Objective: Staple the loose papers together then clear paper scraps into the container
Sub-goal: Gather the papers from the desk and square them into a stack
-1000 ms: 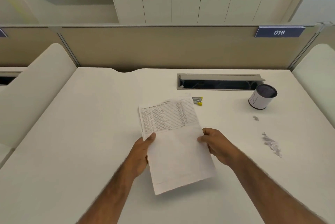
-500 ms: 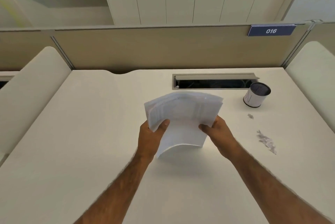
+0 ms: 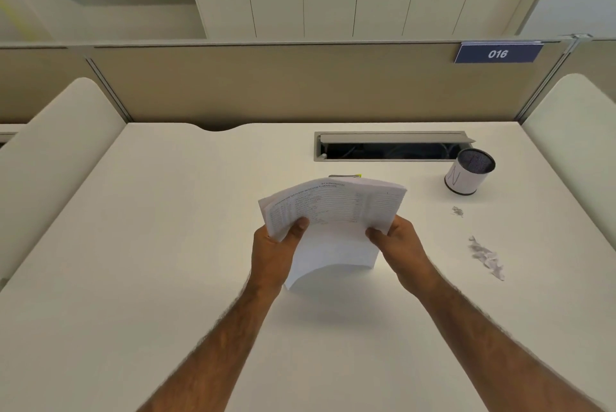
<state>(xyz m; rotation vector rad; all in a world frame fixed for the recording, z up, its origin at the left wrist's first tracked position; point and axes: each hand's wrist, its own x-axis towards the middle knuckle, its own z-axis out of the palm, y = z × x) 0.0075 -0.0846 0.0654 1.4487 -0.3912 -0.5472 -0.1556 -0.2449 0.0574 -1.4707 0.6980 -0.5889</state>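
Papers (image 3: 333,211) bowed upright on the counter (image 3: 166,245), apparently several sheets, gripped by left hand (image 3: 276,251) and right hand (image 3: 396,245).

Both forearms reach forward; left hand (image 3: 276,253) and right hand (image 3: 398,245) pinch the papers (image 3: 336,208), thumbs on top

Head-worn camera looks forward and down, close above the desk (image 3: 160,245).
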